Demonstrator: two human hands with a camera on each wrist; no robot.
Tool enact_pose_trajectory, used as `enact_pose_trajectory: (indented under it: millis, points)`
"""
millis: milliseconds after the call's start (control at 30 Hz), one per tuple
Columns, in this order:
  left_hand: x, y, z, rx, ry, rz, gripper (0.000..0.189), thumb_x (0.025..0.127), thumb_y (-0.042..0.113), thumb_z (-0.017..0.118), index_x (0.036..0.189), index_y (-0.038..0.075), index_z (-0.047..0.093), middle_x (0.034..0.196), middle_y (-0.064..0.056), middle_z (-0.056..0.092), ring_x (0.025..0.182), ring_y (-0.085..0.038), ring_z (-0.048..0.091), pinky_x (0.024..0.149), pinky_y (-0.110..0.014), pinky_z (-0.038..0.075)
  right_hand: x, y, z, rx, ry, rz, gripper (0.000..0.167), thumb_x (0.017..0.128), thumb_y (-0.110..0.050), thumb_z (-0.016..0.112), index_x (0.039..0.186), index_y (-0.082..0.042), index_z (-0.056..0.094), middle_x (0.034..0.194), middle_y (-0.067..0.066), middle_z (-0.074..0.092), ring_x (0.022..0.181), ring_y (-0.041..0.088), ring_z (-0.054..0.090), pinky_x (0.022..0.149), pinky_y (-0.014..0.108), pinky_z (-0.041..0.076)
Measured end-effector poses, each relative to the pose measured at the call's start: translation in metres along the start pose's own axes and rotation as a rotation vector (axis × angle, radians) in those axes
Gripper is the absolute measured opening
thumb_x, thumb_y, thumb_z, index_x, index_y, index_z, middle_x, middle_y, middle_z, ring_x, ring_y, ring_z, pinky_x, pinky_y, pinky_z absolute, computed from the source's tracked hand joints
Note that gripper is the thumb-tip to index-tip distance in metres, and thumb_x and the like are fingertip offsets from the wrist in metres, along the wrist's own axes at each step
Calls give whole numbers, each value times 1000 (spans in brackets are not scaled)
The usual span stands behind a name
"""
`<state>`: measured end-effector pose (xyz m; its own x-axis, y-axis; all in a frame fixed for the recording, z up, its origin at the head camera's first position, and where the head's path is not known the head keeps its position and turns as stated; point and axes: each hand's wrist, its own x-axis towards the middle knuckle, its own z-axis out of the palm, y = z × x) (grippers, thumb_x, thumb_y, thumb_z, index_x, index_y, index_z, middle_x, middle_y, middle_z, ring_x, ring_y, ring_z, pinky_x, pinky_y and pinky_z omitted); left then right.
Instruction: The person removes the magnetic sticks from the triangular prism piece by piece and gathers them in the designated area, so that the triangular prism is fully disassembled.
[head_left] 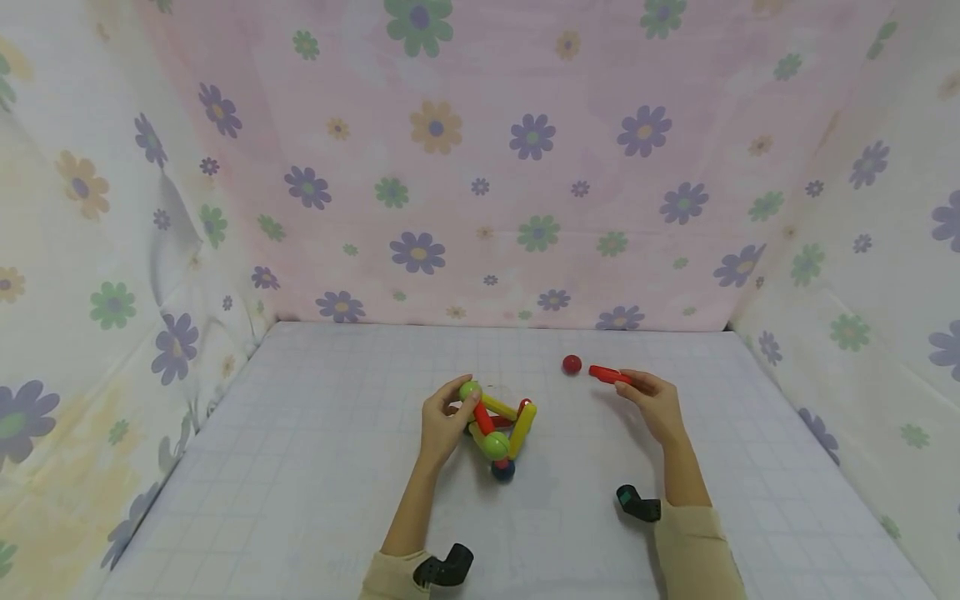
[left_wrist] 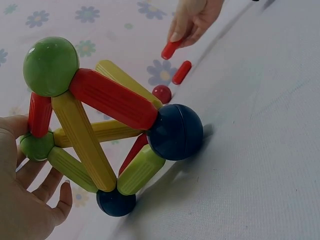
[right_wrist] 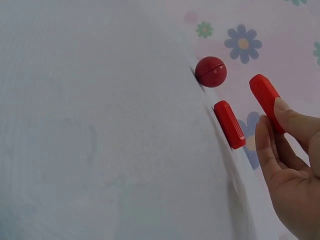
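My left hand [head_left: 441,423] holds a frame of magnetic rods and balls [head_left: 483,419] at one corner, thumb and fingers around a green ball [left_wrist: 37,146]. Red, yellow and lime-green rods join green and dark blue balls in it; the dark blue ball [left_wrist: 176,132] is low, close over the table. To the right, my right hand [head_left: 658,407] pinches a red magnetic rod [right_wrist: 265,100] between thumb and fingers, raised above the table. Just beyond it lies a second red rod [right_wrist: 230,125], and past that a red ball [right_wrist: 211,72].
White table [head_left: 322,467] with a faint grid stretches under both hands. Flowered cloth walls [head_left: 480,167] rise behind and at both sides. A black wrist-camera mount [head_left: 446,567] sits at the left cuff, another black mount [head_left: 637,504] at the right.
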<state>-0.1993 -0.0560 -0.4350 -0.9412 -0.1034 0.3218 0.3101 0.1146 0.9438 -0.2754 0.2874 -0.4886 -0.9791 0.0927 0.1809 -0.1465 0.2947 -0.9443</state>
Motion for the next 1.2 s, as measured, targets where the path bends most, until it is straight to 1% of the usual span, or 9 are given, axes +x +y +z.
enact_pose_trajectory:
  millis: [100, 267, 367, 533, 633, 733, 833, 1033, 1200]
  points:
    - [0, 1, 0, 5, -2, -5, 30, 88, 5, 62, 116, -7, 62, 107, -20, 66, 93, -30, 59, 71, -30, 46, 2, 4, 0, -7, 20, 28, 45, 85, -16, 70, 119, 10, 58, 97, -5, 66, 81, -6, 59, 74, 9, 47]
    - [0, 2, -1, 3, 0, -14, 30, 88, 5, 62, 116, -6, 62, 108, -20, 67, 93, -29, 59, 71, -30, 46, 5, 11, 1, -91, 44, 139, 47, 87, -22, 68, 122, 7, 56, 113, 18, 63, 81, -8, 53, 73, 5, 45]
    - [0, 2, 0, 2, 5, -13, 30, 88, 5, 62, 116, -6, 62, 108, -20, 66, 93, -29, 59, 71, -31, 46, 7, 16, 2, -132, 40, 188, 48, 88, -27, 66, 123, 5, 56, 120, 25, 58, 82, -8, 51, 73, 4, 43]
    - [0, 2, 0, 10, 8, -15, 29, 89, 5, 62, 116, -6, 62, 108, -20, 66, 92, -26, 59, 71, -30, 45, 10, 18, 3, -155, 49, 181, 48, 88, -27, 67, 123, 5, 57, 123, 25, 58, 97, 9, 56, 76, 5, 42]
    - [0, 2, 0, 8, 8, -15, 29, 89, 5, 62, 116, -5, 62, 108, -19, 66, 92, -26, 59, 71, -30, 45, 12, 17, 4, -161, 49, 183, 48, 89, -27, 66, 125, 4, 57, 126, 24, 56, 111, 22, 52, 80, 8, 41]
    - [0, 2, 0, 6, 5, -6, 30, 89, 5, 62, 116, -6, 62, 109, -20, 66, 93, -29, 59, 71, -31, 46, 14, 17, 4, -167, 52, 186, 47, 90, -26, 65, 126, 3, 56, 128, 23, 55, 116, 27, 49, 81, 10, 39]
    - [0, 3, 0, 4, 3, 4, 30, 88, 4, 62, 116, -6, 61, 109, -21, 66, 94, -32, 59, 70, -31, 46, 16, 17, 6, -174, 74, 177, 45, 89, -24, 65, 124, 4, 57, 125, 24, 56, 108, 21, 52, 78, 8, 40]
    - [0, 2, 0, -11, -5, 3, 29, 88, 3, 61, 115, -8, 61, 110, -22, 65, 94, -33, 59, 68, -28, 46, 20, 18, 9, -143, 122, 179, 42, 87, -17, 68, 119, 8, 59, 113, 27, 62, 71, -7, 55, 65, 8, 47]
    - [0, 3, -1, -9, -7, -6, 30, 88, 4, 62, 116, -7, 61, 110, -21, 65, 94, -32, 59, 69, -29, 46, 21, 17, 11, -120, 128, 191, 42, 87, -14, 68, 119, 10, 57, 108, 27, 63, 61, -8, 57, 62, 11, 50]
